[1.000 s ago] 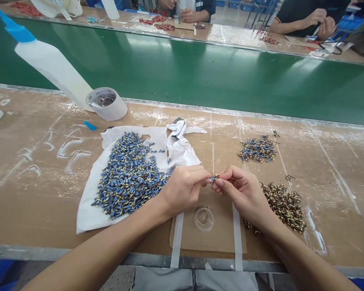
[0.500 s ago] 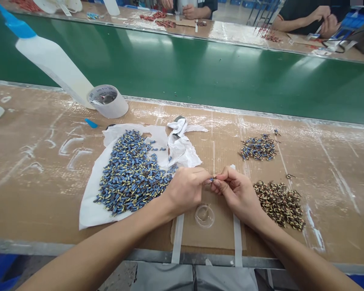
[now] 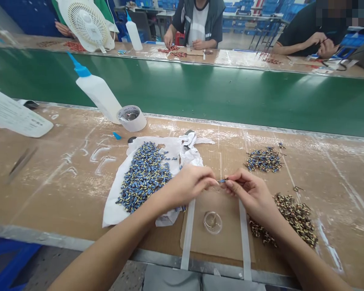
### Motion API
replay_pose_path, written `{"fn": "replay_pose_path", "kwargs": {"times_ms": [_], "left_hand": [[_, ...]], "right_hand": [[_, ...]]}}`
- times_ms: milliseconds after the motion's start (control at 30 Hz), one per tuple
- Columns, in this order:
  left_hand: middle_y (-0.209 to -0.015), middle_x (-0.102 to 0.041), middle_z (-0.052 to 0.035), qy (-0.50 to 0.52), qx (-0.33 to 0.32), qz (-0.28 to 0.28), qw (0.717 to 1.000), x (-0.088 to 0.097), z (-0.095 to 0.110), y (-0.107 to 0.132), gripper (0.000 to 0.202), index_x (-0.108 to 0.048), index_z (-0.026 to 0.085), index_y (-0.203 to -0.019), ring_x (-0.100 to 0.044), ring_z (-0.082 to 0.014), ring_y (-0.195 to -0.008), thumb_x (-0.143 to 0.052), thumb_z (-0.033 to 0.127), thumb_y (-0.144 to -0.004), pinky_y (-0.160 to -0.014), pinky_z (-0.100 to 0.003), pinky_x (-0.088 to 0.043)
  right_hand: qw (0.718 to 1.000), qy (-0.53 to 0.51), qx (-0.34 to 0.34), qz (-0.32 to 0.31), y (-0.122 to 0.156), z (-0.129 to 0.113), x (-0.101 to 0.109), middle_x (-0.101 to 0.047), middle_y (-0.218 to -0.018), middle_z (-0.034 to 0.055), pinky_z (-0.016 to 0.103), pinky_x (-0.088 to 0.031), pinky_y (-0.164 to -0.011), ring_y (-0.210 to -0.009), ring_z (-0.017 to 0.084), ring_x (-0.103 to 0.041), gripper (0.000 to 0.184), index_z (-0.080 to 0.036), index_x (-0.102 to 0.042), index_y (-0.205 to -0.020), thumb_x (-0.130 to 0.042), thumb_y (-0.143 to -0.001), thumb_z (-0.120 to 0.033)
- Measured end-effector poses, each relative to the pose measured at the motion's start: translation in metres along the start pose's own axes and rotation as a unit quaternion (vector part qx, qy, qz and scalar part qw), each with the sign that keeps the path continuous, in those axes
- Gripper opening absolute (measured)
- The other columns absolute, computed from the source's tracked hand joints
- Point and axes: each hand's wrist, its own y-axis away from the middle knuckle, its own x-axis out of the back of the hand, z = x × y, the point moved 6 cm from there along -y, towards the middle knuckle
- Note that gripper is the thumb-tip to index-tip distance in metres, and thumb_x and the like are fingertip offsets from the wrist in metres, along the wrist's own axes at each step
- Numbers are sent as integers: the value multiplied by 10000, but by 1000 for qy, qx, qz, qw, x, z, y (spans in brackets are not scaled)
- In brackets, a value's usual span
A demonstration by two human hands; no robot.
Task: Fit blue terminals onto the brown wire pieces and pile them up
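In front of me a tiny blue part with a dark end (image 3: 222,181) sits between the fingertips of my two hands. My left hand (image 3: 194,184) is closed in a pinch at its left end, and my right hand (image 3: 250,192) pinches the other end. Beside my left wrist lies a heap of small blue, yellow and dark pieces (image 3: 144,173) on white paper (image 3: 113,210). Below the hands a clear round cup (image 3: 212,222) stands on a taped cardboard piece (image 3: 215,248). Near my right hand are a pile of blue pieces with dark ends (image 3: 263,159) and a pile of brown-yellow curled pieces (image 3: 297,218).
A white bottle with a blue nozzle (image 3: 98,95) leans by a tape roll (image 3: 132,121). Another white bottle (image 3: 18,115), tweezers (image 3: 18,163) and a blue cap (image 3: 117,136) lie left. Beyond the green belt (image 3: 200,89) other people work near a white fan (image 3: 86,24).
The view has tilted up and swung left, showing more of the people opposite and the fan. Both hands remain together, pinching at the small blue part.
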Motion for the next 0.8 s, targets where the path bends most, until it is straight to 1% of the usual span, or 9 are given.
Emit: {"fn": "replay_pose_path", "kwargs": {"times_ms": [67,133,167,267,367,500,600,700,800], "left_hand": [[-650,-600,8,-27,60,58,996,30,-16,6,252,-605,149,-778,-524,-109,-576,-434,219,-948,-556,-217,-380],[-644,-585,9,-127,107,145,975,61,-35,15,158,-589,155,-769,-499,-121,-576,-502,185,-897,-557,-233,-355],[-668,-598,0,-167,115,164,965,70,-44,18,102,-587,159,-770,-504,-134,-597,-540,167,-860,-567,-243,-355],[-799,-620,-45,-234,129,135,954,72,-69,19,26,-588,163,-817,-545,-184,-708,-584,155,-792,-640,-282,-400],[-857,-582,-60,-254,151,80,952,60,-81,15,57,-578,174,-824,-557,-216,-800,-528,149,-810,-739,-327,-428],[-872,-556,-70,-269,156,61,948,56,-74,13,93,-529,180,-802,-547,-230,-845,-457,136,-841,-785,-348,-424],[-823,-582,-56,-251,165,103,948,68,-60,16,83,-488,186,-823,-549,-213,-780,-431,149,-870,-731,-335,-417],[-768,-625,-19,-147,166,155,963,74,-46,18,69,-485,195,-893,-564,-170,-701,-423,167,-903,-687,-304,-424],[-811,-674,-25,30,133,146,980,60,-36,14,111,-514,181,-1004,-608,-142,-716,-438,207,-929,-716,-279,-477]], "right_hand": [[997,50,11,58,-5,0,28,-673,-741,35,282,-502,-587,-643,166,-626,188,-185,-632,-822,-660,-840,-370],[986,109,4,129,-11,7,62,-688,-778,48,298,-503,-621,-682,178,-637,194,-185,-658,-832,-683,-812,-376],[977,132,0,170,-13,12,80,-701,-810,59,317,-508,-666,-718,190,-649,202,-184,-670,-835,-694,-797,-381],[952,170,-19,255,-19,29,120,-716,-836,86,367,-513,-715,-726,213,-659,244,-171,-683,-849,-700,-771,-402],[928,220,-12,299,-20,33,137,-720,-841,96,377,-516,-690,-690,214,-653,282,-162,-694,-903,-685,-776,-413],[919,231,25,318,-14,17,128,-719,-882,103,343,-521,-633,-699,207,-657,305,-168,-678,-990,-642,-821,-419],[935,220,48,276,-11,6,108,-715,-880,84,334,-513,-654,-716,197,-651,243,-185,-675,-955,-610,-860,-398],[962,188,54,190,-11,-1,83,-698,-835,59,316,-493,-653,-715,182,-631,203,-189,-660,-905,-586,-886,-377],[987,149,49,28,-7,-7,46,-659,-745,25,277,-456,-607,-672,153,-594,207,-188,-634,-840,-545,-920,-356]]}}
